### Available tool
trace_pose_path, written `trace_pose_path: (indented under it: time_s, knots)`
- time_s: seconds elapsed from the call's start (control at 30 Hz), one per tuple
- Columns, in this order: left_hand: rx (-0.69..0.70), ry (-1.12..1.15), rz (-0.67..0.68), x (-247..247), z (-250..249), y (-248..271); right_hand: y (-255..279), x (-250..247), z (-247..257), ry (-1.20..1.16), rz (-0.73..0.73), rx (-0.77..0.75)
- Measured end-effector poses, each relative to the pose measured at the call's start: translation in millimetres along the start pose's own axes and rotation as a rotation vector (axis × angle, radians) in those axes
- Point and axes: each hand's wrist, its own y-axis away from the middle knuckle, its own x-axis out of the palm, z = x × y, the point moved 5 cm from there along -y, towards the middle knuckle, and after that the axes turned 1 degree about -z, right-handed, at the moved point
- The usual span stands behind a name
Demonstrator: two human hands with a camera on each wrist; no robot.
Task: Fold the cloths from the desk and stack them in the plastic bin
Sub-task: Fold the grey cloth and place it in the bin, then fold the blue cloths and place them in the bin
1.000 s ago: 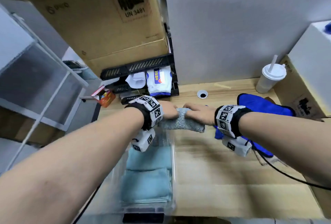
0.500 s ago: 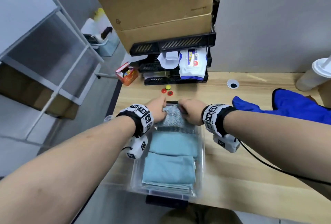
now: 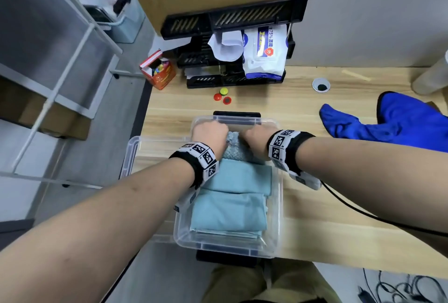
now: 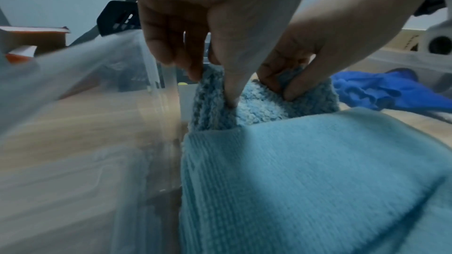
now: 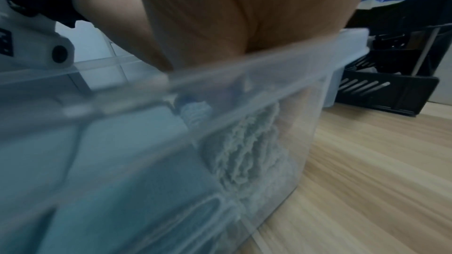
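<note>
A clear plastic bin (image 3: 277, 205) stands at the desk's near edge with folded light-blue cloths (image 3: 230, 208) stacked in it. At its far end a folded grey-blue fuzzy cloth (image 3: 234, 148) stands on edge behind the light-blue cloths (image 4: 305, 171). My left hand (image 3: 210, 133) and right hand (image 3: 257, 135) hold it from above, side by side. In the left wrist view my left hand (image 4: 212, 86) pinches the fuzzy cloth (image 4: 259, 109) at its left end and the right one pinches its right end. In the right wrist view the bin wall (image 5: 244, 72) hides my fingers; the fuzzy cloth (image 5: 247, 152) shows through it.
A bright blue cloth (image 3: 400, 123) lies unfolded on the desk to the right. Behind the bin are three round magnets (image 3: 223, 97) and a black tray rack (image 3: 232, 19) holding a wipes pack (image 3: 264, 53). The bin's lid (image 3: 131, 157) lies on the left. A cup (image 3: 434, 77) stands far right.
Both hands carried the fuzzy cloth from above the desk to the left and lowered it into the far end of the bin. The head view tilted down.
</note>
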Motion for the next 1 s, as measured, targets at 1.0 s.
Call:
trace_pose_path:
  time_s: [1.0]
  knots:
    - [0.139, 0.055, 0.438, -26.8, -29.4, -8.4, 28.2, -3.8, -4.2, 0.178, 0.150, -0.147]
